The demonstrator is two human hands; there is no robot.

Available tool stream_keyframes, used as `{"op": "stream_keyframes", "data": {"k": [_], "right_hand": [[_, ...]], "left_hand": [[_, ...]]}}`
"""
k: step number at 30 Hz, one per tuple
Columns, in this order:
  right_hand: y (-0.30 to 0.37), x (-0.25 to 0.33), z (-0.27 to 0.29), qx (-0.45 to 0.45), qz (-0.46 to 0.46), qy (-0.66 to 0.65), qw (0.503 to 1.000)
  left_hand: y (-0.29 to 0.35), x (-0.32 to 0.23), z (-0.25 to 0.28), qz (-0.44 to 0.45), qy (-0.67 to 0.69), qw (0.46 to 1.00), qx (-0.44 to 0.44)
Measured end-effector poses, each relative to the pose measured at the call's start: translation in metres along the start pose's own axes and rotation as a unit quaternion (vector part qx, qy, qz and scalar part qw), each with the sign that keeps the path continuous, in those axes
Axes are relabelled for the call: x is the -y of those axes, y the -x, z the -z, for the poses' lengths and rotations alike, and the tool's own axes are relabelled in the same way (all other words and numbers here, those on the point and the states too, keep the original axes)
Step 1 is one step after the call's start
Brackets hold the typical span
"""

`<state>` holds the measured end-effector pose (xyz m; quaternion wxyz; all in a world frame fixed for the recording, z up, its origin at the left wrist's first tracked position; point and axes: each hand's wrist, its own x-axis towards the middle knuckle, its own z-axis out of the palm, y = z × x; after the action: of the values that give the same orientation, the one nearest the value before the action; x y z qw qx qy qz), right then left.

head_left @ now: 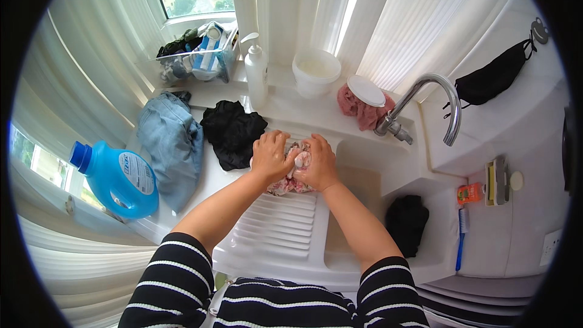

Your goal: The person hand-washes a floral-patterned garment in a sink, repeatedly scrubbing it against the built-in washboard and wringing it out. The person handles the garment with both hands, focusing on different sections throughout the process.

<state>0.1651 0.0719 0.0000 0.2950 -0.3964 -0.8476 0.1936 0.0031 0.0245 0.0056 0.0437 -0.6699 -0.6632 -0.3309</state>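
A bunched floral cloth, pink and white, lies at the upper end of the ribbed washboard built into the white sink. My left hand presses on its left side with the fingers curled over it. From the right, my right hand grips the same cloth, thumb toward the left hand. Part of the fabric bulges up between both hands. What lies under my palms is hidden. Just left of my left hand is a crumpled black cloth. The basin opens to the right of my right hand.
Light blue denim and a blue detergent jug stand at left. Behind are a pump bottle, white tub, pink cloth and curved faucet. A dark cloth and blue brush are at right.
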Motion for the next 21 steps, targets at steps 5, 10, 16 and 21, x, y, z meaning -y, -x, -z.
{"op": "stream_keyframes", "data": {"k": [5,10,16,21], "right_hand": [[0.053,0.028,0.048,0.074,0.123,-0.081,0.986],[0.090,0.032,0.022,0.016,0.291,-0.093,0.952],[0.005,-0.004,-0.008,0.002,0.004,-0.054,0.999],[0.053,0.024,0.046,0.164,0.079,-0.086,0.980]], "left_hand": [[0.039,-0.011,0.062,-0.115,0.103,0.981,0.117],[0.084,-0.025,0.069,-0.224,0.032,0.967,0.113],[0.000,-0.006,0.000,0.087,0.043,0.995,0.020],[0.046,-0.020,0.061,-0.045,0.064,0.989,0.122]]}}
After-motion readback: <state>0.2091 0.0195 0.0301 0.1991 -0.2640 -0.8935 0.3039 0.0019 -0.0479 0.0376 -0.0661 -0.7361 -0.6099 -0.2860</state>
